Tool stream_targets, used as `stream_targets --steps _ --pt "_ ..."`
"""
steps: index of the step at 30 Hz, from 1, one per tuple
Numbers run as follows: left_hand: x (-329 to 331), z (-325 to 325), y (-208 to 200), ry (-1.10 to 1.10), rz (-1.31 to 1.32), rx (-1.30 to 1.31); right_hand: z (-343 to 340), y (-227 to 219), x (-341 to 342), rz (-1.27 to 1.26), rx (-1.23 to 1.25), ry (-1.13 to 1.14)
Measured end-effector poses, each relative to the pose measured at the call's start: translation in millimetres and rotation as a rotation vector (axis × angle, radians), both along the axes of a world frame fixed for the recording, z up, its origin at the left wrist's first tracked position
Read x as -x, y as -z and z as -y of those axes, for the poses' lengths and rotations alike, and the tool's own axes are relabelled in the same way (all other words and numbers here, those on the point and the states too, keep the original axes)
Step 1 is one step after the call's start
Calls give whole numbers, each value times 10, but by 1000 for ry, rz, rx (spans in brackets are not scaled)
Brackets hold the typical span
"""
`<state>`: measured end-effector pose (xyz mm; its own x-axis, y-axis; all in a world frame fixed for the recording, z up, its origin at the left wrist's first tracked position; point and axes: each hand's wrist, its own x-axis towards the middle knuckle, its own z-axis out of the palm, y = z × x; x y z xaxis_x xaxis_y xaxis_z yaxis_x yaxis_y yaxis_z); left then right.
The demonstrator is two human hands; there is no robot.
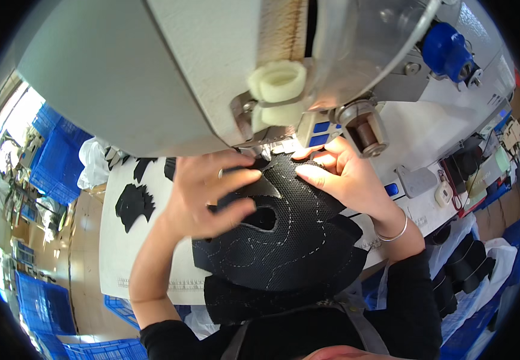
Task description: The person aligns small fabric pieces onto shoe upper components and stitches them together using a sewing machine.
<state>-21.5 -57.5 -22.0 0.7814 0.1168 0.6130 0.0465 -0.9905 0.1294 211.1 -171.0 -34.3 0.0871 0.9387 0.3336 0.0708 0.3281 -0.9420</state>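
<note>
Closest in are the person's black sleeves (413, 294). Just past them is the black cloth (296, 252), lying on the white table (119, 252) under the front of the big machine (110, 78). Pale stitch lines curl over the cloth, and it has a round hole on its left part. More dark cloth pokes out under its near edge.

The left hand (197, 195) is over the left side of the cloth. Its fingers are spread wide apart, with nothing between them. It is blurry, so I cannot tell if the tips touch the cloth. A ring is on one finger.

The right hand (350, 183) is at the far right edge. Its thumb is on the cloth and its fingers are bent close by. I cannot tell if they pinch it. A bangle (395, 228) is on that wrist.

A black scrap (135, 206) lies on the left of the table. Farther off are a white bag (93, 163) and blue crates (59, 159).
</note>
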Motion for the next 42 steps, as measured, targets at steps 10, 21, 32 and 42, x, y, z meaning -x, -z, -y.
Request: stream_targets --steps 10,21,32,42 --pt "-62 176 154 -160 94 -373 96 -34 -8 224 273 -2" --pt "-55 -130 315 -103 154 -192 14 98 99 71 37 69" --pt "11 356 -367 -146 -221 -4 73 20 349 1316 -565 420" --pt "212 323 214 -196 10 856 -1 142 120 920 -527 461"
